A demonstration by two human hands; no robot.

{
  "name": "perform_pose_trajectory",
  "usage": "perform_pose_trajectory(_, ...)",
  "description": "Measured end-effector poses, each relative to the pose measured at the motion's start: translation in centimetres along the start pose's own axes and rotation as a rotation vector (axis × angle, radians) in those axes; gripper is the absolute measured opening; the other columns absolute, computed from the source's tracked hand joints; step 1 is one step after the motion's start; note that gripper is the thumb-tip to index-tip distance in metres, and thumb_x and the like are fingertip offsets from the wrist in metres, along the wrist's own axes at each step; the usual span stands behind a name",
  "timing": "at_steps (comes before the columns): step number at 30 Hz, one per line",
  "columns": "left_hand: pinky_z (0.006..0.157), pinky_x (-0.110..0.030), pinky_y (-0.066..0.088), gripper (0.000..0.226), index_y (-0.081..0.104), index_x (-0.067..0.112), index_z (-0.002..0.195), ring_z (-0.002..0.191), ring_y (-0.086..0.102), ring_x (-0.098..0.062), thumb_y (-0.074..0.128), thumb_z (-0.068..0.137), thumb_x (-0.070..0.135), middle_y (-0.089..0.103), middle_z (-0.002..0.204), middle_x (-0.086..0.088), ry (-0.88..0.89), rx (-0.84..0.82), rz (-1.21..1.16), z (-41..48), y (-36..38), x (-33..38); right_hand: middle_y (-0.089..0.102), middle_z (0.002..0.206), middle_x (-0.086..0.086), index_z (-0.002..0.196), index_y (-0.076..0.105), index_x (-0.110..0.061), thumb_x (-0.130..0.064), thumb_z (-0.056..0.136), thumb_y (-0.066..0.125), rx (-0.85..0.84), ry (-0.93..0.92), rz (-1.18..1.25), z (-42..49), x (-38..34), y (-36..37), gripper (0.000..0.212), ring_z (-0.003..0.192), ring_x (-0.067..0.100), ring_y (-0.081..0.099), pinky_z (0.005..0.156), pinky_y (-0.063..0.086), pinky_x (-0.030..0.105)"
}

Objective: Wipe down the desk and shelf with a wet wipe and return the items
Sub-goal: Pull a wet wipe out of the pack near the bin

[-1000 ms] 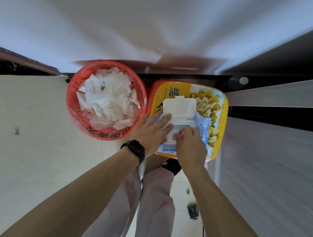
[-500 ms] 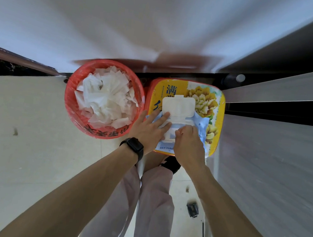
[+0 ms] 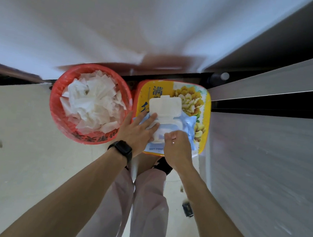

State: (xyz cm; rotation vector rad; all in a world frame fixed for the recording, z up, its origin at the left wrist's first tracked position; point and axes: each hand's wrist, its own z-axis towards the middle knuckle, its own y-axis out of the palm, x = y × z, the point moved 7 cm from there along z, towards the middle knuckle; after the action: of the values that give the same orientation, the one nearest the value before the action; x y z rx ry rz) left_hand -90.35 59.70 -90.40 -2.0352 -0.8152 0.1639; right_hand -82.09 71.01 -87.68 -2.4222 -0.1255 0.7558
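A light-blue wet wipe pack (image 3: 187,125) lies on a yellow flower-printed stool (image 3: 205,112). Its white flip lid (image 3: 164,105) stands open. My left hand (image 3: 138,131), fingers straight, presses flat on the pack's left side beside the lid. My right hand (image 3: 177,148) has its fingers curled at the pack's opening and pinches a wet wipe (image 3: 161,134) there; the wipe is mostly hidden under the fingers.
A red basket (image 3: 56,113) full of crumpled white wipes stands on the floor left of the stool. A grey desk surface (image 3: 264,172) runs along the right, with a shelf edge (image 3: 275,88) above it. My legs are below the stool.
My right hand's fingers have curled tighter at the pack's opening. My left hand has stayed pressed on the pack. The view has shifted slightly.
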Motion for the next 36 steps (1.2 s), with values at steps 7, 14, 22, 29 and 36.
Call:
perform_pose_trajectory(7,0.119,-0.057,0.007,0.053,0.025,0.033,0.153,0.151,0.005,-0.025,0.039,0.102,0.042,0.007,0.165,0.010,-0.021,-0.020,-0.036,-0.2,-0.7,0.0,0.067,0.108,0.007,0.101,0.060,-0.003,-0.020,0.102,0.051,0.104,0.376,0.867,-7.2,1.6,-5.0,0.019,0.094,0.009,0.068,0.091,0.055,0.027)
perform_pose_trajectory(14,0.118,-0.054,0.006,0.054,0.029,0.032,0.152,0.151,0.009,-0.023,0.043,0.100,0.038,0.009,0.164,0.009,-0.033,-0.036,-0.041,-0.4,-1.2,0.5,0.069,0.083,0.005,0.077,0.065,-0.012,-0.007,0.103,0.045,0.271,0.333,1.221,-13.2,-0.1,-10.4,0.033,0.088,0.019,0.066,0.083,0.056,0.034)
perform_pose_trajectory(22,0.088,-0.047,0.046,0.042,0.064,0.011,0.108,0.108,0.057,-0.035,0.043,0.093,0.044,0.064,0.112,-0.011,-0.094,0.288,-0.222,-3.1,-5.2,0.6,0.066,0.083,0.005,0.080,0.056,-0.008,-0.003,0.102,0.045,0.503,0.252,1.331,-14.7,0.7,-15.4,0.025,0.087,0.018,0.064,0.080,0.055,0.032)
perform_pose_trajectory(29,0.106,-0.053,0.039,0.065,0.051,0.009,0.140,0.135,0.046,-0.027,0.024,0.095,0.048,0.049,0.148,-0.006,0.237,0.050,0.039,-1.9,-1.2,5.3,0.066,0.080,0.003,0.080,0.057,-0.009,-0.002,0.101,0.045,0.505,0.252,1.359,-14.7,2.7,-14.4,0.026,0.084,0.016,0.065,0.078,0.055,0.031)
perform_pose_trajectory(36,0.115,-0.046,0.023,0.090,0.000,0.017,0.157,0.148,0.015,-0.025,0.040,0.091,0.061,-0.004,0.165,0.003,0.179,-0.152,0.134,0.4,1.1,6.7,0.055,0.077,0.008,0.078,0.058,-0.014,-0.007,0.098,0.053,0.439,0.287,1.188,-13.8,3.6,-12.6,0.022,0.081,0.023,0.048,0.076,0.041,0.038)
